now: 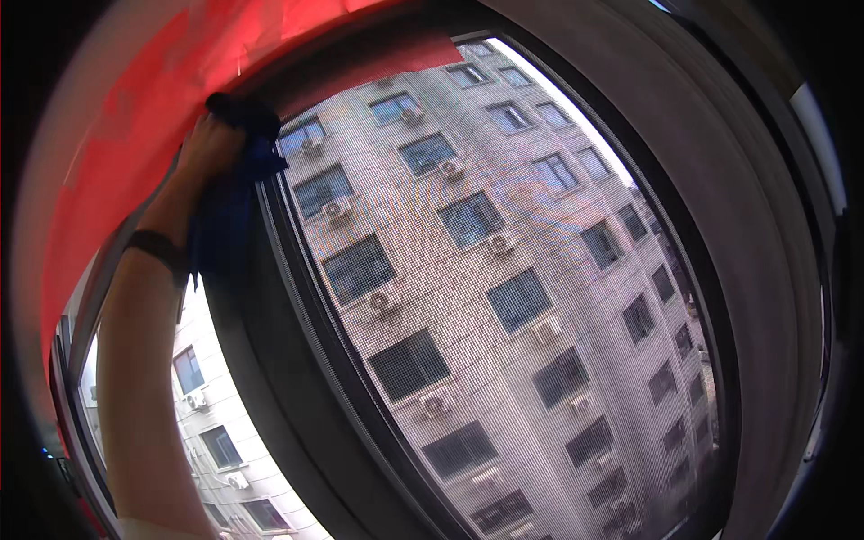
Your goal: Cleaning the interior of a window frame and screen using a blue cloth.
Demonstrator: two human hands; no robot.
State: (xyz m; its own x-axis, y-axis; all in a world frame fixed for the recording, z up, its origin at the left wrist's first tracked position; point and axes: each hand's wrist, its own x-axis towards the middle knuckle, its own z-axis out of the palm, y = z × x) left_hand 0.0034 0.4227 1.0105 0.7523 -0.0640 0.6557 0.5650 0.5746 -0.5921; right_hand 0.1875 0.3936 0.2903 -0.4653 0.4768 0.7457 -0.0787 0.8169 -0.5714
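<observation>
My left hand (pixel 214 145) is raised at the upper left, its fingers closed on a dark blue cloth (pixel 226 216). The cloth lies against the upper part of a dark window frame (pixel 270 337) and hangs down beside my wrist, which wears a dark band. Part of the cloth covers my fingertips. To the right of the frame spans an insect screen (pixel 472 270). My right hand is out of view.
Red sheet material (pixel 135 121) curves along the top left, above my hand. A grey wall edge (pixel 763 236) borders the window on the right. Beyond the screen stands an apartment building with windows and air-conditioner units.
</observation>
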